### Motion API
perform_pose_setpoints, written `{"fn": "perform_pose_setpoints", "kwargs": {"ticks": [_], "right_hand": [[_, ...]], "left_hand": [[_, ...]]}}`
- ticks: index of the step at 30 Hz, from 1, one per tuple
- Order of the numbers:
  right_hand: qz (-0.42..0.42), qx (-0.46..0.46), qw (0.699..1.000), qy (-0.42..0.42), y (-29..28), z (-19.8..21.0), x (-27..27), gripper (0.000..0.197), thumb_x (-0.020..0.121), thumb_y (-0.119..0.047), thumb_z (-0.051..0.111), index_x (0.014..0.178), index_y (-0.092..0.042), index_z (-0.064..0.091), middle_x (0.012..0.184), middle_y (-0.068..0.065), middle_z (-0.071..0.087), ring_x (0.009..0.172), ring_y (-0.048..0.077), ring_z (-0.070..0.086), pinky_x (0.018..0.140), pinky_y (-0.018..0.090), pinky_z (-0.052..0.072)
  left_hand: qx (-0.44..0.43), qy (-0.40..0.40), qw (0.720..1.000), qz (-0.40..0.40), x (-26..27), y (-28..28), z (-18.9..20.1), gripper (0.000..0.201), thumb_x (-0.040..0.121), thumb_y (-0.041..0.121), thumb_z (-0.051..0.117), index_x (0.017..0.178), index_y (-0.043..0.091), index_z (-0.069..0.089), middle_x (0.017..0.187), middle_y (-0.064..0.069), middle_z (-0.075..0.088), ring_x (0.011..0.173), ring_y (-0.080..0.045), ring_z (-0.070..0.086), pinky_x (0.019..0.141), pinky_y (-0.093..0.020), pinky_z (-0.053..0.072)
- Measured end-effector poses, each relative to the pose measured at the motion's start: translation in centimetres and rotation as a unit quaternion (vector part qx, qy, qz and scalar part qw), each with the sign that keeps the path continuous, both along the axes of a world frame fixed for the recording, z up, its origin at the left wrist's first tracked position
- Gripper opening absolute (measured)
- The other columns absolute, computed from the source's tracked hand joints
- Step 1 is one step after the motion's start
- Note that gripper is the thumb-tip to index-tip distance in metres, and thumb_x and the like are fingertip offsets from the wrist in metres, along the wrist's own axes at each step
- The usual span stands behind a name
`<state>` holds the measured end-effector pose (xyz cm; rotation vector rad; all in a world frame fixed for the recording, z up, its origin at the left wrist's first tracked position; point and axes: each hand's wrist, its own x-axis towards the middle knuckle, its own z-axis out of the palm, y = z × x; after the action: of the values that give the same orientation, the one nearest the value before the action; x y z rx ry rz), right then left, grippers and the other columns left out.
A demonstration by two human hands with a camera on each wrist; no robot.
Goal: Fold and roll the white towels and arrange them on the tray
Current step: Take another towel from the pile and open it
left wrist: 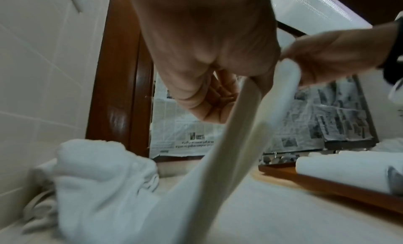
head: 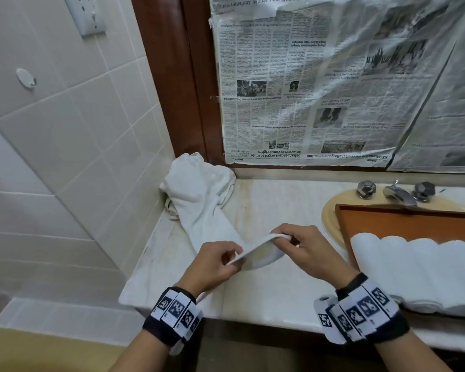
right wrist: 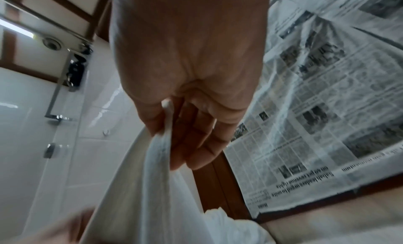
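A white towel (head: 255, 253) is stretched by one edge between my two hands above the counter's front. My left hand (head: 220, 261) pinches its left corner, my right hand (head: 298, 245) pinches the right corner. The towel (left wrist: 218, 161) trails back to a crumpled white heap (head: 196, 189) in the counter's far left corner, also seen as the heap (left wrist: 98, 170). In the right wrist view my fingers (right wrist: 189, 135) curl round the towel's hem (right wrist: 157, 161). Several rolled white towels (head: 419, 269) lie side by side on the brown wooden tray (head: 403, 218) at the right.
The tray sits over a sink with a chrome tap (head: 397, 193) and two knobs. A newspaper-covered mirror (head: 333, 84) stands behind the counter (head: 274, 202), in a dark wood frame. A tiled wall (head: 65, 130) closes the left side.
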<state>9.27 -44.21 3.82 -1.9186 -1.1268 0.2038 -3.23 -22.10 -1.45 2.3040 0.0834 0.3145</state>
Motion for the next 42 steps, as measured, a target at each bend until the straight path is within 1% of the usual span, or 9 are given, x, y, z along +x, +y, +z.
{"fn": "perform_pose_setpoints", "kwargs": {"ticks": [4, 9, 12, 18, 21, 24, 31, 36, 42], "right_hand": [[-0.02, 0.021, 1.0, -0.006, -2.7, 2.1, 0.2, 0.014, 0.096, -0.015, 0.058, 0.09, -0.019, 0.07, 0.075, -0.007, 0.064, 0.064, 0.008, 0.053, 0.057, 0.019, 0.037], [-0.111, 0.079, 0.991, -0.008, -4.8, 3.2, 2.4, 0.025, 0.098, -0.014, 0.059, 0.075, -0.025, 0.064, 0.065, -0.014, 0.056, 0.06, 0.005, 0.046, 0.056, 0.023, 0.034], [-0.146, 0.066, 0.987, 0.015, -3.0, 0.6, 4.1, 0.023, 0.096, -0.032, 0.056, 0.076, -0.024, 0.065, 0.067, -0.002, 0.058, 0.063, 0.019, 0.053, 0.059, 0.036, 0.044], [-0.167, -0.071, 0.981, 0.066, 5.1, -8.7, 6.1, 0.017, 0.1, -0.022, 0.053, 0.09, -0.023, 0.067, 0.082, -0.009, 0.066, 0.078, 0.014, 0.06, 0.065, 0.022, 0.038], [-0.169, -0.152, 0.97, 0.085, 9.8, -13.7, 6.2, 0.025, 0.102, -0.026, 0.047, 0.107, -0.018, 0.07, 0.103, 0.002, 0.067, 0.097, 0.024, 0.062, 0.075, 0.025, 0.037], [-0.155, -0.239, 0.955, 0.086, 13.4, -17.2, 5.4, 0.032, 0.101, -0.028, 0.047, 0.124, -0.016, 0.066, 0.122, 0.011, 0.062, 0.112, 0.029, 0.058, 0.086, 0.027, 0.041], [-0.204, -0.275, 0.932, 0.119, 13.6, -19.2, 3.5, 0.035, 0.094, -0.023, 0.058, 0.129, -0.02, 0.062, 0.133, 0.005, 0.05, 0.12, 0.029, 0.047, 0.098, 0.031, 0.038], [-0.215, -0.257, 0.932, 0.135, 10.4, -19.0, 1.5, 0.026, 0.092, -0.033, 0.062, 0.117, -0.027, 0.064, 0.113, -0.006, 0.048, 0.107, 0.021, 0.051, 0.089, 0.03, 0.04], [-0.206, -0.184, 0.948, 0.159, 3.9, -18.5, -1.9, 0.026, 0.098, -0.027, 0.056, 0.087, -0.006, 0.067, 0.081, 0.007, 0.067, 0.079, 0.024, 0.062, 0.072, 0.036, 0.046]], "left_hand": [[-0.044, -0.003, 0.997, 0.071, -1.8, 1.8, -1.7, 0.007, 0.082, 0.045, 0.071, 0.087, 0.041, 0.074, 0.087, 0.019, 0.073, 0.083, -0.002, 0.068, 0.071, -0.02, 0.051], [-0.04, 0.001, 0.993, 0.113, -2.9, 5.9, -1.5, 0.018, 0.088, 0.025, 0.076, 0.087, 0.043, 0.075, 0.089, 0.027, 0.073, 0.087, 0.005, 0.067, 0.075, -0.013, 0.049], [-0.019, -0.007, 0.99, 0.139, -1.9, 8.3, -1.6, 0.024, 0.088, 0.025, 0.076, 0.084, 0.048, 0.069, 0.089, 0.032, 0.07, 0.089, 0.007, 0.065, 0.075, -0.008, 0.045], [0.015, 0.042, 0.985, 0.169, 4.2, 13.0, -4.2, 0.01, 0.09, 0.026, 0.069, 0.091, 0.022, 0.078, 0.096, 0.011, 0.076, 0.096, -0.007, 0.067, 0.087, -0.021, 0.046], [0.027, 0.102, 0.983, 0.147, 7.4, 14.5, -6.6, 0.032, 0.086, 0.041, 0.06, 0.096, 0.016, 0.078, 0.1, 0.0, 0.076, 0.1, -0.018, 0.068, 0.087, -0.027, 0.044], [0.052, 0.169, 0.973, 0.145, 9.4, 15.8, -9.5, 0.024, 0.094, 0.033, 0.063, 0.1, 0.013, 0.075, 0.104, -0.006, 0.073, 0.103, -0.024, 0.064, 0.082, -0.027, 0.037], [0.017, 0.292, 0.946, 0.138, 9.5, 14.7, -12.9, 0.027, 0.087, 0.031, 0.05, 0.064, 0.017, 0.045, 0.072, -0.005, 0.056, 0.078, -0.029, 0.052, 0.063, -0.035, 0.031], [0.076, 0.266, 0.954, 0.118, 6.6, 11.9, -12.4, 0.027, 0.096, 0.033, 0.05, 0.086, 0.01, 0.059, 0.086, -0.012, 0.067, 0.086, -0.032, 0.055, 0.069, -0.035, 0.038], [0.016, 0.235, 0.968, 0.088, 0.7, 5.0, -12.8, 0.03, 0.097, 0.036, 0.051, 0.071, 0.02, 0.048, 0.077, -0.005, 0.065, 0.078, -0.026, 0.061, 0.067, -0.035, 0.042]]}}
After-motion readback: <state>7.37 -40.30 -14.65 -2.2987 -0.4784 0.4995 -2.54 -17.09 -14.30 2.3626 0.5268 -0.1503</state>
